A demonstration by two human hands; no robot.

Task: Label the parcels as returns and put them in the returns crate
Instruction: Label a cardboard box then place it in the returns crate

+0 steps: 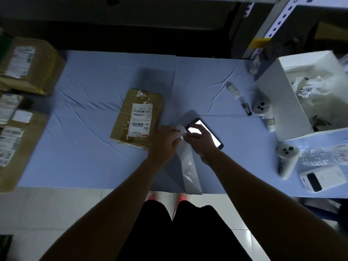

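A taped cardboard parcel [137,117] with a white shipping label lies on the blue-covered table [90,102], just left of my hands. My left hand [164,141] grips the top of a long pale strip [188,166], with a small white roll end [180,129] showing above its fingers. The strip runs down to the table's front edge. My right hand [200,141] pinches the same strip at its upper end, right beside the left hand. A lit phone [206,133] lies partly under my right hand. The white open crate [273,91] stands at the right.
Stacked cardboard boxes [24,72] with labels fill the left edge. Plastic bags lie inside the crate. Two white handheld devices [262,109] [287,157], a dark marker [246,109], a small bottle [233,89], a white power bank [320,178] and a water bottle [316,157] crowd the right side.
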